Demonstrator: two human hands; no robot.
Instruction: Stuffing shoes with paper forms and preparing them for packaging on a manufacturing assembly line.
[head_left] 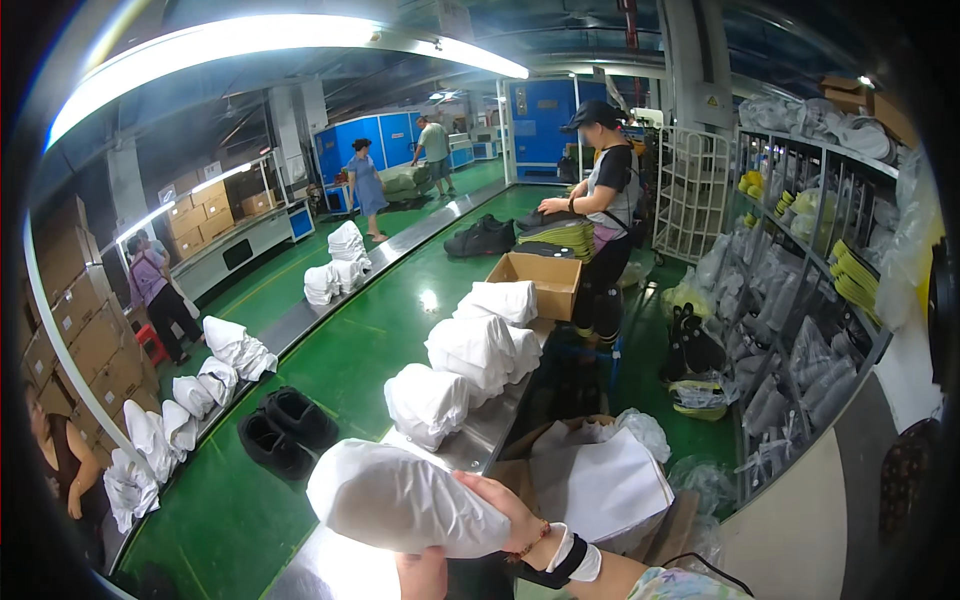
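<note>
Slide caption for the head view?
Left hand and right hand hold a white-wrapped bundle near black shoes on a green conveyor.

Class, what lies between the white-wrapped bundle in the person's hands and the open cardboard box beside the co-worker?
White-wrapped bundles lie between the held bundle and the box in the head view.

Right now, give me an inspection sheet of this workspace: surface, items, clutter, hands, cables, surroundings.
Surface: long green conveyor belt with silver metal edges.
Items: oval white paper-wrapped bundle, held; pair of black shoes on the belt; more white bundles along both edges.
Clutter: large white paper sheets and crumpled clear plastic, right of the belt.
Hands: right hand grips the held bundle; left hand holds its lower edge, fingers hidden.
Cables: thin black cord by the right sleeve; ends unclear.
Surroundings: grey metal shelving, right; dark-capped co-worker ahead.
</note>
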